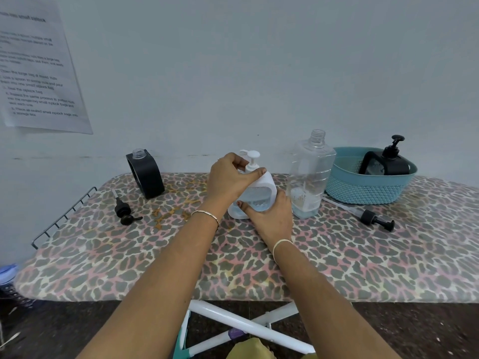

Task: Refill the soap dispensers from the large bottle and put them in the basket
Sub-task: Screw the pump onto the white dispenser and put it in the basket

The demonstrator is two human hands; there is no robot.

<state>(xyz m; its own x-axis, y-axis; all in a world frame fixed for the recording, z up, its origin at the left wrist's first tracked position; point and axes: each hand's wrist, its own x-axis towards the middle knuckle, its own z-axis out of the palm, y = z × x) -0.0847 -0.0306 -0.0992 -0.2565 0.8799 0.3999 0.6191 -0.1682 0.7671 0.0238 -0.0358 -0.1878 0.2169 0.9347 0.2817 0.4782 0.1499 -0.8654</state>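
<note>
A white soap dispenser (pixel 261 193) with bluish liquid stands mid-board. My left hand (pixel 230 178) grips its white pump top (pixel 251 158) at the neck. My right hand (pixel 272 216) holds the dispenser's lower body, thumb across the front. Just right of it stands the large clear bottle (pixel 309 174), uncapped and nearly drained. A teal basket (pixel 368 187) at the far right holds a black dispenser (pixel 386 161) with its pump on. At the back left stands another black dispenser (pixel 146 174), open-necked, with a black pump (pixel 124 212) lying in front of it.
A second black pump with a long tube (pixel 373 217) lies in front of the basket. The leopard-print ironing board (pixel 363 255) has a wire rack (pixel 62 218) at its left end. A printed sheet (pixel 33 66) hangs on the wall. A bottle (pixel 10 281) stands below left.
</note>
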